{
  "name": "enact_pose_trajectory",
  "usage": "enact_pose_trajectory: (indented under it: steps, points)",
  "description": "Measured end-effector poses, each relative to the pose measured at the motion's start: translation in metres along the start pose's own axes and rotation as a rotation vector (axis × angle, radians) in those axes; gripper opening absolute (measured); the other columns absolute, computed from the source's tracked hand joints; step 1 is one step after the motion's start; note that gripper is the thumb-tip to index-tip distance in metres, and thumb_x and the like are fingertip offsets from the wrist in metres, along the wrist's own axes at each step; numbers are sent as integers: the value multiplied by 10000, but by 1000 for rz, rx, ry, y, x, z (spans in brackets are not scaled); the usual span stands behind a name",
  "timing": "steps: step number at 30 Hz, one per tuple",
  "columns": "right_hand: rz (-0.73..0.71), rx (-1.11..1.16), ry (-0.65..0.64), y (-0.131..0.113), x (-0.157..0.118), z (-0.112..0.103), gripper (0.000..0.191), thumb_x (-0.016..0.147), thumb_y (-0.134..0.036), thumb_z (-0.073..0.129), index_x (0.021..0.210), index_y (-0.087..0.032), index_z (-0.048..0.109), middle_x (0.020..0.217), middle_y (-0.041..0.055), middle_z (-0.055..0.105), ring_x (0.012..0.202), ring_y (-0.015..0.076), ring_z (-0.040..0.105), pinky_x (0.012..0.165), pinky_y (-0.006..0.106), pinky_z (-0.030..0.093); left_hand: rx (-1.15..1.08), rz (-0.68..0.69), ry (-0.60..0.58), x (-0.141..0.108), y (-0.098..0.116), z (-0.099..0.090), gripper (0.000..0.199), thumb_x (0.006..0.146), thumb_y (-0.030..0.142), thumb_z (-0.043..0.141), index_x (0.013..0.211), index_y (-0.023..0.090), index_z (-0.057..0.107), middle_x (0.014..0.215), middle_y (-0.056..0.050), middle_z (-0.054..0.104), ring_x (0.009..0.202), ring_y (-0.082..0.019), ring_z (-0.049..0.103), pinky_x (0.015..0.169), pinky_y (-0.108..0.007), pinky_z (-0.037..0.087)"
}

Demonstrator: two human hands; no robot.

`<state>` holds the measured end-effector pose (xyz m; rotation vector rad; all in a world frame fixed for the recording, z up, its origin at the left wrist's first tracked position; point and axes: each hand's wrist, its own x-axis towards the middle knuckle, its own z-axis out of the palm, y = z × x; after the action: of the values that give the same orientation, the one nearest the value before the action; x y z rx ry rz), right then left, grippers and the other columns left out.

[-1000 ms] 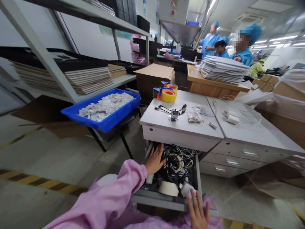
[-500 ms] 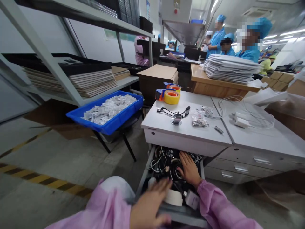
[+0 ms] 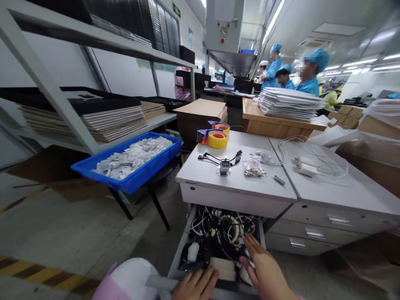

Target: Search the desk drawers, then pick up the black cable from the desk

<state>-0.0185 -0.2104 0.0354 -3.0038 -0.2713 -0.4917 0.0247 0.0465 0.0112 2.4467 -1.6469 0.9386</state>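
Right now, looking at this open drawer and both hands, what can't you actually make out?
- Left hand: cut off by the bottom edge; whether it grips the drawer front cannot be told.
- Right hand: its palm faces down over the tangled cables, hiding what lies beneath.
- White roll: partly covered by both hands.
- Small parts in the clear bag on the cabinet top: too small to identify.
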Motion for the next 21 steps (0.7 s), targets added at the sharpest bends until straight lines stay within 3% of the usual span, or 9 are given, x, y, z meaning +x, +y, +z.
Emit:
enact_pose_trajectory:
  steps: [3,6,13,18,21]
  points:
    - [-96,-104,225,4,-32,-3,647,877,-335,462,1470,-155,276,1342,103,541,1198,273,549,873,378,549,20,-101,35,19,-14,14,404,922,493,447,1182,241,626,1111,-3,689,937,-168,604,790,-287,426]
    - [-88,-228,297,9,-41,16,776,837,-317,494,1498,-124,136,1267,102,601,1092,283,623,782,380,576,4,-125,84,32,-26,30,453,894,540,474,1168,217,633,1053,-33,697,941,-175,599,824,-288,399]
    - [-12,-226,364,10,-49,52,746,819,-333,522,1488,-211,217,1267,19,602,1048,228,652,733,316,551,32,-42,153,34,-35,37,428,864,528,524,1108,205,663,1074,-41,696,969,-181,605,867,-281,387]
    - [271,-353,514,0,-63,99,685,879,-377,437,1495,-268,159,1104,99,702,1065,344,626,904,506,428,-90,-165,317,34,-32,46,452,881,554,489,1208,263,603,1125,-19,687,1154,-172,543,1087,-321,280]
    - [242,-353,588,11,-49,123,685,902,-375,411,1504,-234,115,1061,156,705,1111,403,582,968,597,332,-73,-160,454,38,-39,71,580,852,558,542,1353,278,462,1078,-37,702,1355,-152,343,1170,-379,170]
